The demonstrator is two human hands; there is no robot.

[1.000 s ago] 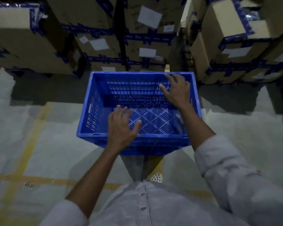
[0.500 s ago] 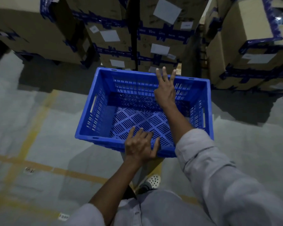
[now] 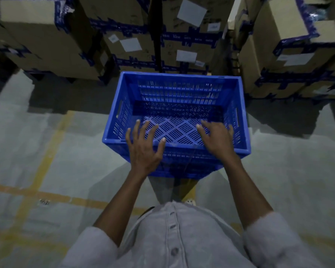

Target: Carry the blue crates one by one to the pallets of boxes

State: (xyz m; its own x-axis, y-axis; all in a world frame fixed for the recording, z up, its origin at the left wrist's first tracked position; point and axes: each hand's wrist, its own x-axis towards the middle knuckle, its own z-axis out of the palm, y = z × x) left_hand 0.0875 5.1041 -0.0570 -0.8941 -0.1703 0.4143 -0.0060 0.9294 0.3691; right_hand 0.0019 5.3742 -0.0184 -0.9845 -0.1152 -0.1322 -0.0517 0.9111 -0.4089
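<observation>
The empty crate [image 3: 179, 89] stands close before the taped boxes [image 3: 124, 26], and over its near rim the left hand [image 3: 143, 149] and right hand [image 3: 219, 140] (the latter blurred) spread their fingers, gripping nothing, yellow lines [image 3: 52, 136] to its left.

Both arms extended forward, sleeves pushed up; left grip [image 3: 143, 149] and right grip [image 3: 219, 141] palms down, fingers spread.
</observation>
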